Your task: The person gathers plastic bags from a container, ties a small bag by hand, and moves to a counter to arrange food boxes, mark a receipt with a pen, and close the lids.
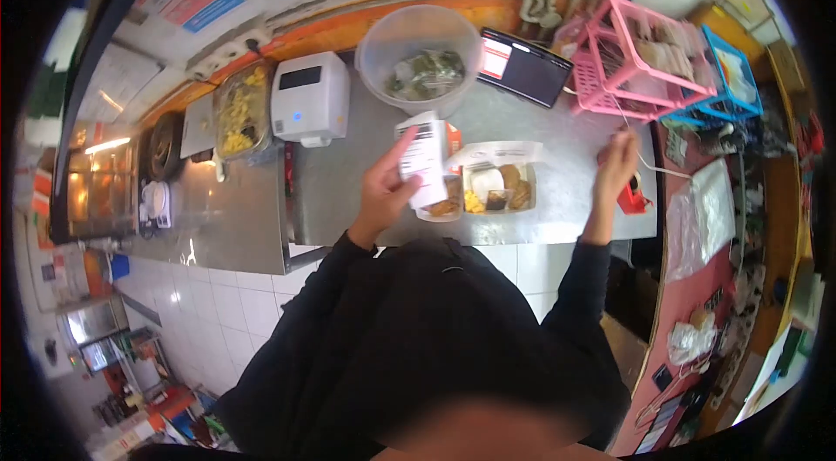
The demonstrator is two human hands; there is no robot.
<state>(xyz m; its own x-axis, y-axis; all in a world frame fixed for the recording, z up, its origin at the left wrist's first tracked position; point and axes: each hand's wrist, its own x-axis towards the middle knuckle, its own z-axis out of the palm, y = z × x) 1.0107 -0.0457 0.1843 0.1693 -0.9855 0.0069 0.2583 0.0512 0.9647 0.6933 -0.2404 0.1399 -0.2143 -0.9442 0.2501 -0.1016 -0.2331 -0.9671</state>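
My left hand (383, 191) is closed around a white printed receipt (422, 161), held upright above the steel counter. Behind and below the receipt, a small food box with browned pieces (447, 200) is partly covered. To its right sits an open takeaway box (501, 204) with its lid folded back; it holds browned fried pieces, yellow bits, a white round item and a small dark tub. Over the counter's right end, my right hand (616, 167) has its fingers curled together; what they hold, if anything, cannot be made out. Just beside it lies a red object (638, 198), partly hidden.
Along the back stand a white printer (311, 100), a clear bucket (418, 56) with bagged greens, a tablet (527, 65) and a pink rack (640, 60). A container of yellow food (242, 113) is at left. A white cable (666, 167) runs near my right hand.
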